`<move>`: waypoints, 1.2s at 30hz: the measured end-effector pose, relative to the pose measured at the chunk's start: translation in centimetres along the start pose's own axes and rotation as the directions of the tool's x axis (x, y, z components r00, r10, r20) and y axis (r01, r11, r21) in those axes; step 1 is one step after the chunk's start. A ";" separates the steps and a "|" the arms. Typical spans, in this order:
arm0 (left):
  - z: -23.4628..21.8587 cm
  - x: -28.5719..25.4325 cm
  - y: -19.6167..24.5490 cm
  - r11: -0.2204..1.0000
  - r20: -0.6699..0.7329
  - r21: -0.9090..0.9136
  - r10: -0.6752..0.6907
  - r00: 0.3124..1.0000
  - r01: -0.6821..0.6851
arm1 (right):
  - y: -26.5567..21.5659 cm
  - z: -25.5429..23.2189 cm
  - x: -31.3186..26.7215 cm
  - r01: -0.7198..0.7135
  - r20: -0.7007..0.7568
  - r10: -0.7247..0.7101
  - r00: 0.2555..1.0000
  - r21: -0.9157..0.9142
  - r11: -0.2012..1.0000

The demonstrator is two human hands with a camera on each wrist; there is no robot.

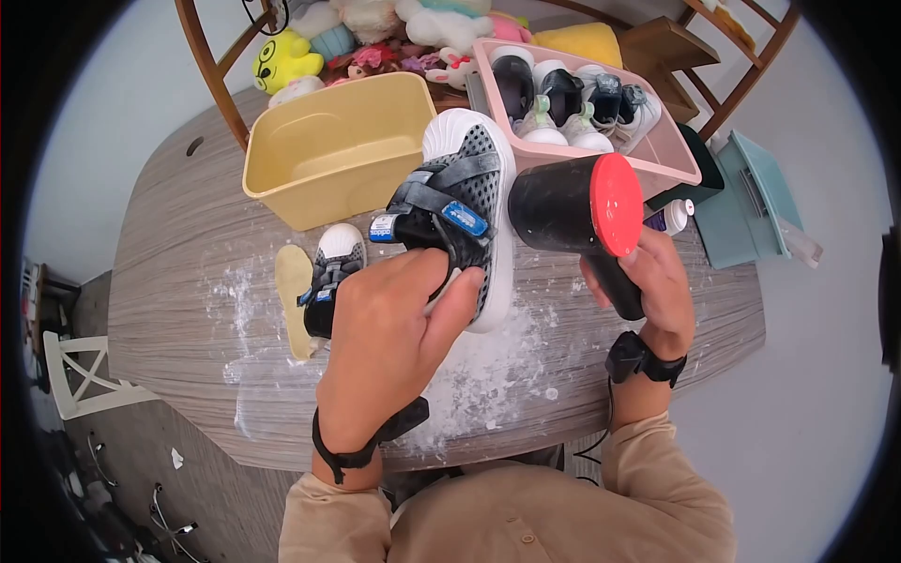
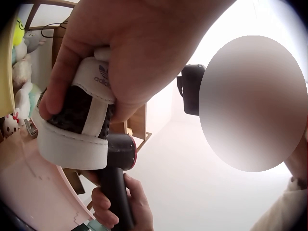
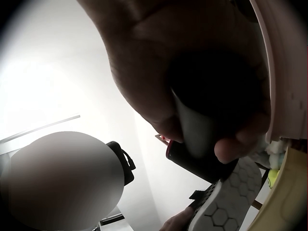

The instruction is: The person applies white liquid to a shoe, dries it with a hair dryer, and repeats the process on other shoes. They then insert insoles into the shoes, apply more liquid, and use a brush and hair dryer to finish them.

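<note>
My left hand (image 1: 389, 314) grips a black-and-grey mesh sneaker (image 1: 488, 159) by its heel and opening, raised over the table with the white toe pointing away. Straps cross its top and one bears a blue label. In the left wrist view the white heel of the sneaker (image 2: 72, 150) shows under the fingers. My right hand (image 1: 662, 286) holds a black hair dryer (image 1: 554, 206) by its handle, red round end toward me, barrel close beside the sole. A matching sneaker (image 1: 336, 263) lies on the table by a beige insole (image 1: 295, 300), partly hidden by my left hand.
White powder (image 1: 488, 375) is spread over the wooden table (image 1: 178, 253). A yellow bin (image 1: 328, 178) and a pink bin (image 1: 657, 164) with several shoes stand behind. To the right are a white bottle (image 1: 671, 218) and a teal box (image 1: 741, 216). Plush toys (image 1: 286, 61) sit at the back.
</note>
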State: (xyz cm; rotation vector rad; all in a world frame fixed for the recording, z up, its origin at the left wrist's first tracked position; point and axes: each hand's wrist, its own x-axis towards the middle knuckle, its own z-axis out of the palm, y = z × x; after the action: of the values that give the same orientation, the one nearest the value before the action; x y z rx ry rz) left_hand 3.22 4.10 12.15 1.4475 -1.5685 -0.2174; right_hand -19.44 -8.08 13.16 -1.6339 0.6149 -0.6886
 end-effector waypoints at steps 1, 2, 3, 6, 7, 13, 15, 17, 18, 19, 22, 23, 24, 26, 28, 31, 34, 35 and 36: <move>0.1 0.0 0.0 1.000 -0.005 -0.010 -0.007 1.000 0.006 | -0.1 0.1 0.0 -0.012 -0.003 0.012 1.000 -0.006 1.000; 0.1 0.0 0.0 1.000 -0.010 -0.021 -0.013 1.000 0.013 | -0.1 0.0 -0.1 -0.019 0.007 0.019 1.000 -0.015 1.000; 0.1 0.0 0.0 1.000 -0.010 -0.016 -0.019 1.000 0.019 | -0.2 0.0 -0.1 -0.026 0.017 0.027 1.000 -0.025 0.999; 0.0 0.0 0.0 0.999 -0.012 -0.005 -0.034 0.999 0.034 | -0.1 -0.1 -0.4 -0.033 0.038 0.035 0.999 -0.034 0.999; 0.0 0.0 0.0 0.999 -0.015 -0.002 -0.036 0.999 0.036 | -0.1 -0.1 -0.4 -0.034 0.045 0.035 0.998 -0.033 0.999; -0.1 0.0 -0.1 0.998 -0.007 -0.010 -0.055 0.998 0.055 | -0.1 -0.6 -0.8 -0.014 0.137 0.018 0.990 -0.033 0.999; 0.0 0.0 -0.1 0.999 -0.008 -0.012 -0.053 0.999 0.053 | -0.6 -0.9 -1.1 -0.004 0.208 0.025 0.978 -0.100 0.995; 0.1 0.0 -0.3 0.999 -0.011 -0.015 -0.048 0.999 0.048 | -0.7 -1.0 -1.1 0.087 0.281 -0.039 0.959 -0.160 0.983; 0.2 0.1 -0.3 0.999 -0.008 -0.011 -0.048 0.999 0.048 | -0.5 -1.1 -1.0 0.171 0.322 -0.105 0.941 -0.184 0.968; 0.1 0.1 -0.3 0.999 -0.005 -0.007 -0.048 0.999 0.048 | -0.5 -1.2 -0.9 0.255 0.363 -0.168 0.916 -0.203 0.945; 0.2 0.1 -0.2 1.000 -0.001 0.017 -0.006 1.000 0.006 | -0.4 -0.7 -1.1 0.002 0.260 0.009 0.966 -0.043 0.999; 0.2 0.1 -0.2 1.000 -0.001 0.027 0.015 1.000 -0.014 | -0.4 -0.5 -1.0 -0.026 0.190 0.031 0.981 -0.031 0.999; 0.2 0.1 -0.2 0.998 0.003 0.043 0.034 0.999 -0.034 | -0.4 -0.2 -0.9 -0.053 0.121 0.055 0.991 -0.017 0.998; 0.3 0.1 -0.2 0.995 0.011 0.074 0.070 0.998 -0.070 | -0.3 0.2 -0.3 -0.054 0.032 0.054 0.998 -0.001 0.999; 0.5 0.2 0.0 0.997 -0.033 0.045 0.071 0.997 -0.070 | 0.3 0.1 0.1 -0.010 0.014 0.009 1.000 0.060 0.998; 0.6 0.2 0.0 0.995 -0.051 0.055 0.088 0.995 -0.085 | 0.6 0.2 0.6 0.026 -0.047 -0.021 0.999 0.111 0.993; 0.8 0.0 0.0 0.988 -0.051 0.104 0.120 0.992 -0.114 | 0.9 0.2 1.0 0.046 -0.093 -0.032 0.995 0.143 0.989; 0.8 0.0 0.0 0.984 -0.051 0.124 0.132 0.990 -0.125 | 1.0 0.2 1.0 0.052 -0.104 -0.036 0.994 0.154 0.987; 0.8 0.0 -0.1 0.978 -0.047 0.152 0.150 0.988 -0.142 | 1.0 0.2 1.1 0.054 -0.103 -0.038 0.994 0.156 0.986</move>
State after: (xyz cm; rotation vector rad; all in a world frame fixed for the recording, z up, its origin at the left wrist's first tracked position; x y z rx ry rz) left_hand 2.72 3.72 11.63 1.4309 -1.6639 0.0287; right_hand -18.61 -8.91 12.23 -1.4769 0.5805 -0.8366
